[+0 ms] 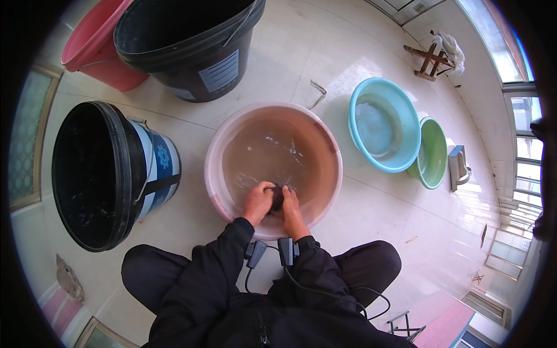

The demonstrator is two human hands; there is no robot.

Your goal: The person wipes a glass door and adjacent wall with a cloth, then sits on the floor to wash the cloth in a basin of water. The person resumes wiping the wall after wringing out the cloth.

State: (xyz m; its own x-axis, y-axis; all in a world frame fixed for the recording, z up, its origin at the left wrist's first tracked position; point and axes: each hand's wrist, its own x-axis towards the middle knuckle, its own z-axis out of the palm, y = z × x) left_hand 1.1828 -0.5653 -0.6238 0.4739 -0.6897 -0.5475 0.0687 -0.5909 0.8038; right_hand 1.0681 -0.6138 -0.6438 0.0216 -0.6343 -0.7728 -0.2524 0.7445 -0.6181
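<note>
A pink plastic basin (213, 130) with murky brownish water stands on the tiled floor in front of me. Over its near side, my left hand (260, 202) and my right hand (291, 209) hold a small dark item (277, 198) between them, at the water's surface. The item looks wet, but its kind cannot be told. My left fingers curl over its top left, and my right fingers press along its right side. Part of the item is hidden by the hands and the water.
Black buckets (152, 56) (89, 174) and a red bucket (93, 48) stand at the left. Right of the basin are a light-blue basin (354, 126) and a green basin (435, 152). A bent strip (321, 92) lies beyond the basin. A wooden folding stool (428, 61) is farther off.
</note>
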